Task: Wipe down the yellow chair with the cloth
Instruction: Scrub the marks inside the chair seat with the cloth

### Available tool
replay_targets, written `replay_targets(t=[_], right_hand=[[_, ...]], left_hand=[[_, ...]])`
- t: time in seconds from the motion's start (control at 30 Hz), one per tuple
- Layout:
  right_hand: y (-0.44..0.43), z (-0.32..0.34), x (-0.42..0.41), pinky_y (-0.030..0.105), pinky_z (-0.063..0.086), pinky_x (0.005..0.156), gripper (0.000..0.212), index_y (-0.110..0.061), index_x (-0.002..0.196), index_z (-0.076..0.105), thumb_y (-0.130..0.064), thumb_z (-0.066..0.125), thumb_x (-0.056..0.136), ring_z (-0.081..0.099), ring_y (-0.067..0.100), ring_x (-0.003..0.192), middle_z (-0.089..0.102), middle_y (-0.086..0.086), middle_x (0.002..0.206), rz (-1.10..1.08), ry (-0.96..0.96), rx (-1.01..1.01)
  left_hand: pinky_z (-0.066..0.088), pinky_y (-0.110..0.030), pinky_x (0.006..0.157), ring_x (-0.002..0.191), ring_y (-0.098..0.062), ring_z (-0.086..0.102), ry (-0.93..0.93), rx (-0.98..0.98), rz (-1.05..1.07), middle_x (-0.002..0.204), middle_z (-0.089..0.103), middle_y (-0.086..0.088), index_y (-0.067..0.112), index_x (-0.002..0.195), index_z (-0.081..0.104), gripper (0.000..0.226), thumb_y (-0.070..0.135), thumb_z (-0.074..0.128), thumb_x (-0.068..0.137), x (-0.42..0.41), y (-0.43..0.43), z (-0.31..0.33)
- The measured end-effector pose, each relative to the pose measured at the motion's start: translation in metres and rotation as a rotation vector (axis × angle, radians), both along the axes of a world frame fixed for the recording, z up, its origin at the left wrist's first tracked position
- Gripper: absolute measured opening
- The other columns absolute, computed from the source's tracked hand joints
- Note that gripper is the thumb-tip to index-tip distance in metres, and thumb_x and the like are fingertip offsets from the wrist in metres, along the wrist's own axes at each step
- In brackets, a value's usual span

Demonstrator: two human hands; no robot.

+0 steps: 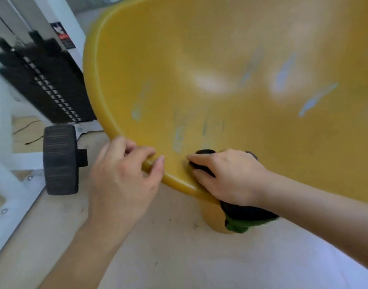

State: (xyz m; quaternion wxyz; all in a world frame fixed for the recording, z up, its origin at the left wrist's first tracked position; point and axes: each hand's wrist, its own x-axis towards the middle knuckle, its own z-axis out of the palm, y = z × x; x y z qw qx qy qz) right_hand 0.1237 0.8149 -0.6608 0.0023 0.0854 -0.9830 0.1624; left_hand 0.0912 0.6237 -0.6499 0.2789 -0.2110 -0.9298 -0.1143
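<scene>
On my far left I see a white frame (3, 163) with a black stack of plates (43, 84) behind it, blurred. A black ribbed roller (61, 159) sits just below that, near the chair's edge.

Next comes the left hand (120, 180). Its fingers (135, 151) curl over the front rim of the yellow chair (220, 59) and grip it, thumb on the inner side.

The chair fills most of my view, its seat shell tilted toward me, with pale bluish streaks across it. It stands on a light floor (158, 257).

Just right of the left hand, the right hand (231, 176) presses on the seat near the same rim. Its fingers are closed around the cloth (245, 215), dark with a green part, which hangs below the rim under the wrist.
</scene>
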Motion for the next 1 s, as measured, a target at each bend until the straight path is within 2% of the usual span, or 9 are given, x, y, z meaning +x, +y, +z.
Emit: replay_targets(t=[0.13, 0.27, 0.33, 0.43, 0.67, 0.73, 0.83, 0.93, 1.0], right_hand=[[-0.014, 0.007, -0.022, 0.037, 0.051, 0.084, 0.039, -0.033, 0.132, 0.054, -0.040, 0.049, 0.094, 0.062, 0.023, 0.102, 0.069, -0.003, 0.114, 0.131, 0.040, -0.292], [0.071, -0.015, 0.007, 0.042, 0.031, 0.110, 0.047, -0.075, 0.122, 0.035, -0.080, 0.039, 0.076, 0.029, 0.003, 0.137, 0.037, -0.041, 0.128, 0.054, -0.307, -0.149], [0.105, -0.022, 0.016, 0.034, 0.030, 0.113, 0.048, -0.086, 0.103, 0.033, -0.096, 0.030, 0.057, 0.029, 0.000, 0.138, 0.030, -0.052, 0.123, -0.043, -0.292, -0.139], [0.093, -0.016, 0.011, 0.018, 0.043, 0.091, 0.031, -0.074, 0.099, 0.051, -0.061, 0.064, 0.073, 0.057, 0.000, 0.110, 0.056, -0.034, 0.122, -0.060, -0.283, -0.275], [-0.073, 0.027, -0.085, 0.024, 0.050, 0.092, 0.041, -0.024, 0.120, 0.069, -0.010, 0.063, 0.083, 0.059, -0.005, 0.088, 0.068, -0.015, 0.096, 0.125, -0.006, -1.035], [-0.071, 0.023, -0.084, 0.015, 0.046, 0.090, 0.044, -0.029, 0.123, 0.067, -0.012, 0.061, 0.083, 0.059, -0.007, 0.098, 0.067, -0.018, 0.107, 0.165, 0.074, -0.968], [-0.024, 0.004, -0.050, 0.006, 0.046, 0.076, 0.042, -0.048, 0.110, 0.068, -0.020, 0.062, 0.080, 0.058, -0.018, 0.083, 0.066, -0.028, 0.098, 0.173, -0.028, -0.632], [0.013, -0.004, -0.025, 0.026, 0.053, 0.084, 0.043, -0.069, 0.089, 0.062, -0.027, 0.060, 0.077, 0.069, 0.001, 0.088, 0.071, -0.027, 0.095, 0.129, -0.177, -0.485], [-0.002, 0.001, -0.041, 0.015, 0.052, 0.067, 0.043, -0.061, 0.096, 0.065, -0.020, 0.060, 0.085, 0.067, -0.003, 0.069, 0.068, -0.032, 0.071, 0.165, -0.160, -0.508]], left_hand=[[0.041, -0.029, 0.058, 0.075, -0.023, 0.054, -0.026, 0.027, 0.072, 0.080, 0.052, -0.002, 0.017, 0.098, 0.072, 0.029, 0.037, 0.067, 0.078, -0.006, 0.000, 0.003], [0.044, -0.037, 0.058, 0.081, -0.030, 0.048, 0.083, -0.139, 0.134, 0.085, 0.051, -0.009, 0.013, 0.098, 0.070, 0.034, 0.040, 0.058, 0.081, -0.014, 0.002, 0.011], [0.046, -0.045, 0.077, 0.101, -0.035, 0.045, 0.118, -0.233, 0.145, 0.104, 0.052, -0.016, 0.009, 0.103, 0.068, 0.041, 0.042, 0.052, 0.083, -0.017, -0.004, 0.013], [0.028, -0.041, 0.110, 0.138, -0.037, 0.026, -0.002, -0.178, 0.139, 0.145, 0.035, -0.021, 0.008, 0.128, 0.054, 0.061, 0.048, 0.051, 0.083, -0.023, -0.013, 0.015], [0.034, -0.029, 0.103, 0.134, -0.026, 0.042, 0.067, 0.156, 0.138, 0.139, 0.053, -0.003, 0.014, 0.126, 0.061, 0.051, 0.010, 0.042, 0.079, -0.036, -0.010, 0.014], [0.041, -0.030, 0.101, 0.126, -0.018, 0.051, 0.067, 0.289, 0.127, 0.138, 0.053, 0.002, 0.015, 0.125, 0.062, 0.046, 0.009, 0.048, 0.081, -0.042, -0.017, 0.017], [0.053, -0.033, 0.092, 0.106, -0.002, 0.059, -0.032, 0.438, 0.137, 0.136, 0.053, 0.009, 0.022, 0.136, 0.049, 0.052, 0.029, 0.065, 0.086, -0.045, -0.023, 0.028], [0.053, -0.041, 0.087, 0.100, -0.014, 0.062, -0.139, 0.388, 0.257, 0.114, 0.058, 0.012, 0.027, 0.145, 0.031, 0.074, 0.044, 0.065, 0.082, -0.052, -0.020, 0.033], [0.050, -0.040, 0.086, 0.101, -0.024, 0.060, -0.147, 0.302, 0.338, 0.112, 0.064, 0.001, 0.026, 0.149, 0.023, 0.077, 0.045, 0.060, 0.084, -0.055, -0.015, 0.032]])
